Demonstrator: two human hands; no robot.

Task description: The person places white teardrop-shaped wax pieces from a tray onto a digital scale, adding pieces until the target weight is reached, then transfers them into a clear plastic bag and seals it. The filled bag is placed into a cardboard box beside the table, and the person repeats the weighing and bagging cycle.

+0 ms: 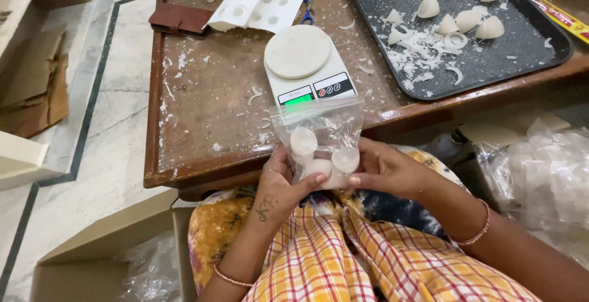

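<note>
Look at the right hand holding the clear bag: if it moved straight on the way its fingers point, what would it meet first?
The right hand points left across the clear bag. Going straight on, it would probably meet the left hand first, which holds the bag's other side, though depth is hard to judge.

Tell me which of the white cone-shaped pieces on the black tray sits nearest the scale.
The small cone at the black tray's left edge, above the shavings; the other cones lie farther right, away from the scale.

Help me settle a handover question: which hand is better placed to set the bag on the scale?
Probably the left hand: it grips the clear bag from directly below the scale; the right hand sits farther toward the black tray.
</note>
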